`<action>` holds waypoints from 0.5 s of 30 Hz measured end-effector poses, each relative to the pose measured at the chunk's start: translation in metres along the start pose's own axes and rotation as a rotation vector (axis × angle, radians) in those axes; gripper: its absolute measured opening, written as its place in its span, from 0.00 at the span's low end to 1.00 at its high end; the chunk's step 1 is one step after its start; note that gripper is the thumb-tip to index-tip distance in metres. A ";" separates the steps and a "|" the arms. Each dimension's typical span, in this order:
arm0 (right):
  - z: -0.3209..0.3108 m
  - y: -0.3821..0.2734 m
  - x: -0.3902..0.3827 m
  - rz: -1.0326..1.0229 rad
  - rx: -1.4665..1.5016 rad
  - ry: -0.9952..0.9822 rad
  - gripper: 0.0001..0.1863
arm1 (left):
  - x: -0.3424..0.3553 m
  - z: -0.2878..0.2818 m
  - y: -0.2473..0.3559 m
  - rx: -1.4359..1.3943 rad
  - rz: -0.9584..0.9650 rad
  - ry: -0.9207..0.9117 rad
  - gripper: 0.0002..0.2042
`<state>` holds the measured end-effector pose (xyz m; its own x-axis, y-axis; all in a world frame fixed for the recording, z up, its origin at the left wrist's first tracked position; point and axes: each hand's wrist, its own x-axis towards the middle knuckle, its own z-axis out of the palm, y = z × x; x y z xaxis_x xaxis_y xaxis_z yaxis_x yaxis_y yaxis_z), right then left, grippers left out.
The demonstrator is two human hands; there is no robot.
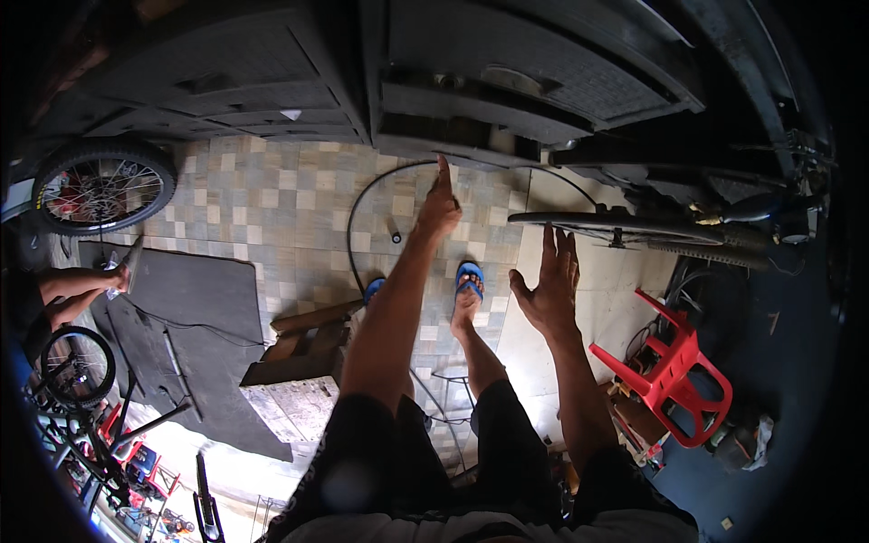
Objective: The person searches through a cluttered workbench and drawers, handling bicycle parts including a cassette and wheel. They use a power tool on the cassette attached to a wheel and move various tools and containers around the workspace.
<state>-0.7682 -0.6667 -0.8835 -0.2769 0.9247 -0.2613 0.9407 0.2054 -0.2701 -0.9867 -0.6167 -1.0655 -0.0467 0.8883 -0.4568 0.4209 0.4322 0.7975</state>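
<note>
My left hand (438,204) is open, index finger stretched toward the lower edge of a dark cabinet (541,63), its tip by a curved black cable (354,208); its other fingers are partly hidden. My right hand (549,285) has its fingers extended and thumb apart, fingertips just at or below a dark bicycle wheel (634,222) seen nearly edge-on; whether they touch is unclear. I see nothing held in either hand. A small dark cylinder (396,237) lies on the tiles left of my left forearm, and my feet wear blue flip-flops (469,270).
Another person's bare legs (72,282) rest by a dark mat (208,335) at left, near a loose wheel (101,190) and bicycle frames (109,452). A worn box (290,403) stands beside my left leg. A red plastic chair (683,389) lies tipped at the right, among clutter.
</note>
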 end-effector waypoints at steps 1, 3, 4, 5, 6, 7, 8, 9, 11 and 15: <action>-0.004 0.000 0.002 -0.018 0.008 0.006 0.56 | 0.006 -0.008 -0.005 0.246 -0.034 0.116 0.41; -0.006 0.003 0.007 -0.053 0.035 0.006 0.56 | 0.015 -0.029 -0.022 -0.045 0.020 0.081 0.37; -0.004 0.004 0.006 -0.051 0.034 -0.013 0.57 | 0.011 -0.039 -0.015 -0.296 0.037 0.044 0.34; -0.002 0.011 -0.003 0.014 0.023 -0.012 0.57 | -0.007 -0.045 0.046 -0.751 0.048 -0.068 0.31; -0.003 0.013 -0.007 0.046 0.021 -0.017 0.57 | -0.019 -0.050 0.090 -1.203 0.032 -0.154 0.29; -0.005 0.008 -0.006 0.017 0.046 -0.029 0.57 | -0.017 -0.049 0.106 -1.338 0.017 -0.085 0.27; -0.007 0.004 -0.005 -0.017 0.064 -0.044 0.58 | -0.007 -0.048 0.120 -1.481 0.005 -0.010 0.25; -0.009 -0.001 -0.004 -0.044 0.079 -0.059 0.58 | 0.002 -0.048 0.131 -1.624 -0.007 0.058 0.24; -0.015 -0.009 -0.004 -0.070 0.104 -0.033 0.57 | 0.013 -0.054 0.145 -1.818 -0.079 0.119 0.21; -0.026 -0.022 -0.006 -0.075 0.172 0.006 0.55 | 0.003 -0.049 0.135 -1.738 -0.070 0.201 0.27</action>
<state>-0.7818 -0.6685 -0.8521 -0.3432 0.9108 -0.2293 0.8699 0.2161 -0.4434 -0.9743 -0.5482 -0.9396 -0.1784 0.8080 -0.5615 -0.9541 -0.0026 0.2994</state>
